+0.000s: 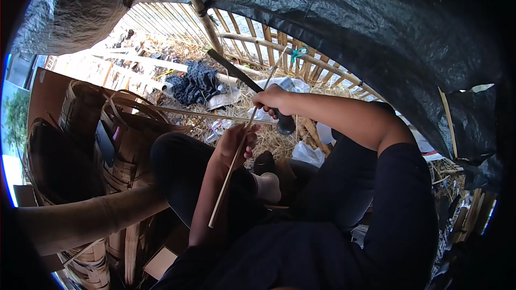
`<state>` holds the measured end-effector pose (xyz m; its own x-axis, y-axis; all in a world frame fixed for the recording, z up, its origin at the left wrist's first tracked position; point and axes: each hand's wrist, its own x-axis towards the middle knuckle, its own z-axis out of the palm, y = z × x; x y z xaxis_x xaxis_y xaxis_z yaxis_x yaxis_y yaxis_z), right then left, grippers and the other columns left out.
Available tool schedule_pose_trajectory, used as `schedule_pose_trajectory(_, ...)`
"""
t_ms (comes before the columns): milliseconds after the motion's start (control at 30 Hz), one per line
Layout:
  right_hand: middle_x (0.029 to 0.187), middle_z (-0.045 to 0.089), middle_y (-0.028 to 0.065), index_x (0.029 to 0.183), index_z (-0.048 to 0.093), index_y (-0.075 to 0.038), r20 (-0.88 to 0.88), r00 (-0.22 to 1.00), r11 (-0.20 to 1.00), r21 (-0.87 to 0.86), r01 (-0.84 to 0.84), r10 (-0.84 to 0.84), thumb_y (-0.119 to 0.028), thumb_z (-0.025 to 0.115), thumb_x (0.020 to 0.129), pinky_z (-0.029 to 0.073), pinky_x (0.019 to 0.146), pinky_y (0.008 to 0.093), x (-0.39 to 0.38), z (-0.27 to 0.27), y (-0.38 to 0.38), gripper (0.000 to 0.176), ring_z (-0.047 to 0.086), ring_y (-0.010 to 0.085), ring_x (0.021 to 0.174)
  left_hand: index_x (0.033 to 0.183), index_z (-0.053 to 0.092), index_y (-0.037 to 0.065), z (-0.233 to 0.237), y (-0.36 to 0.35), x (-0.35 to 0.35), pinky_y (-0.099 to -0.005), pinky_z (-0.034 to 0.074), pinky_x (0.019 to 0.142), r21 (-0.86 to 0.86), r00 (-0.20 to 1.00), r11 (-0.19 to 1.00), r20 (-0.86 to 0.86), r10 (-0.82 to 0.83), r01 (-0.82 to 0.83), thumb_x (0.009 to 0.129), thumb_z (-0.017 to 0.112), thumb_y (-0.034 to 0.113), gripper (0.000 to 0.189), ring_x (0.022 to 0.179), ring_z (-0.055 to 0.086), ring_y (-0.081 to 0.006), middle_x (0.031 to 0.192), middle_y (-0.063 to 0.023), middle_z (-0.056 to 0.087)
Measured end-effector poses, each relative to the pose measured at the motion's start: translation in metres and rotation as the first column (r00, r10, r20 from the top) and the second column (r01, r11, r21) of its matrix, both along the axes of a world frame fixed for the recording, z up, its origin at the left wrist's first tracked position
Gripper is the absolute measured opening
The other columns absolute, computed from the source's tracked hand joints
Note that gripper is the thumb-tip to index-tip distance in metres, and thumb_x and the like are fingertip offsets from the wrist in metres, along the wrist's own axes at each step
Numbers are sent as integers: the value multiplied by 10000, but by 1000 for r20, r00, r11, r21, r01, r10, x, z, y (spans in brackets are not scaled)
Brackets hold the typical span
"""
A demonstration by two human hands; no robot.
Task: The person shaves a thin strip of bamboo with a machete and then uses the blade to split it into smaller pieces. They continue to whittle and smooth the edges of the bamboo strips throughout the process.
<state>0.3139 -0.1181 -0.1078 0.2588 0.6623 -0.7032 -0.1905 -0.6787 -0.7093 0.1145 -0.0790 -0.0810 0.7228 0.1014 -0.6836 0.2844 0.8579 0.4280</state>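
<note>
My right hand (273, 101) is closed round the handle of a long dark-bladed knife (235, 71). Its blade points up and to the left, and a round knob ends the handle below my fist. A thin bamboo strip (228, 178) slants from the fence side down across both hands toward my lap. My left hand (236, 142) has its fingers curled at the strip, just below the right hand. The strip also passes against my right fingers, where the exact contact is hidden.
Woven bamboo baskets (126, 145) and a thick bamboo pole (97, 215) stand at my left. Another bamboo strip (209, 114) reaches across from the baskets. Straw, dark cloth (196, 80) and a plastic bag (308, 153) lie ahead, before a slatted fence (258, 37). Black sheeting (376, 21) hangs overhead.
</note>
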Motion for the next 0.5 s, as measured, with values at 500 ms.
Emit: schedule_pose_trajectory(500,526,476,40,696,538,-27,250,955,981,150,122,-157,-199,610,761,367,356,296,28,14,0,197,433,127,370,946,483,73,33,-4,-23,-151,284,250,-133,979,983,141,148,-129,1027,289,172,232,334,311,-26,557,65,338)
